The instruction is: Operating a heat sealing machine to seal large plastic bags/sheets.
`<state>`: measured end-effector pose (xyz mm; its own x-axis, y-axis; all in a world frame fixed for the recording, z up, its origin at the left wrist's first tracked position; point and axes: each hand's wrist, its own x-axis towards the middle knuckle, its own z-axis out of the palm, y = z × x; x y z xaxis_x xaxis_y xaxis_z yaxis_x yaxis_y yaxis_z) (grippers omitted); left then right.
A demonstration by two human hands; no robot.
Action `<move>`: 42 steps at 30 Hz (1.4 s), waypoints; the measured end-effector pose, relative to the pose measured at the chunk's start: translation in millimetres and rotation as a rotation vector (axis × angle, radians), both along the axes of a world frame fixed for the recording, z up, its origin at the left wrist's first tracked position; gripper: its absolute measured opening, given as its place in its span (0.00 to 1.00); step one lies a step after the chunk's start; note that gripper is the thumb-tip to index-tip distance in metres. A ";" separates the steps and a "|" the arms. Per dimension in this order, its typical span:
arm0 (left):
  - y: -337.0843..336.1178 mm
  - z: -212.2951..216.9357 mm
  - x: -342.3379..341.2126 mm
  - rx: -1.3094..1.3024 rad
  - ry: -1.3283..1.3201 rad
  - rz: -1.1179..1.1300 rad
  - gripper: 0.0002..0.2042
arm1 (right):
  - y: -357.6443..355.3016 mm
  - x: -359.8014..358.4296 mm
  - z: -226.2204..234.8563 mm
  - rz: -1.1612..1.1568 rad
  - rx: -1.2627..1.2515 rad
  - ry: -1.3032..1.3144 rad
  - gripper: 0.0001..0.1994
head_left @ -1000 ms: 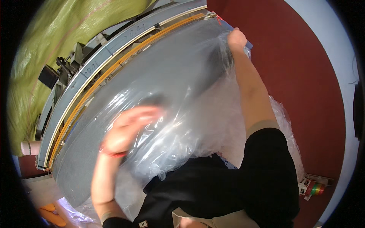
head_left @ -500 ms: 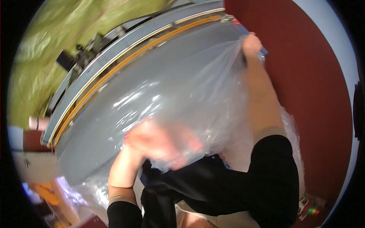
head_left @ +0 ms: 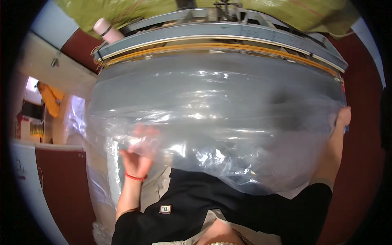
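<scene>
A wide sheet of clear plastic film hangs from a machine bed toward my body, glossy and creased. My right hand is closed on the film's right edge, with a narrow red and blue piece beside it. Lower left, my left hand, with a red cord at the wrist, is raised beneath the film. Its thumb stands out and its fingers are apart, somewhat blurred behind the clear layer.
A grey metal frame with an orange strip spans the far side. A pink bottle stands at its left end. Yellow-green sheeting lies behind. A doorway opens at left beside a dark red panel.
My view has turned, so the machine now runs nearly level. My left hand has moved from below the middle to the left, its fingers opening out. The right hand keeps its hold.
</scene>
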<state>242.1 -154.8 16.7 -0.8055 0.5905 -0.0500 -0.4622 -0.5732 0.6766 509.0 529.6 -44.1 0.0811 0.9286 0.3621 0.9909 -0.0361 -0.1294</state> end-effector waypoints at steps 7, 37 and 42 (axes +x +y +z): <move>10.6 115.6 -54.0 -0.275 0.015 0.793 0.20 | 0.2 11.2 -3.4 -0.019 0.005 -0.008 0.16; -1.9 -61.4 -249.3 -1.474 1.338 0.576 0.15 | 79.0 91.6 -37.8 0.269 0.041 0.701 0.21; -16.5 -71.1 -282.6 -1.556 1.355 0.667 0.06 | 85.0 113.0 -25.8 0.433 0.006 1.124 0.20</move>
<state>-40.5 -171.4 -54.3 -0.7674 0.3428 0.5418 0.5517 0.7837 0.2855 622.0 614.6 -69.9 0.0361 0.9552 0.2937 0.2539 0.2755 -0.9272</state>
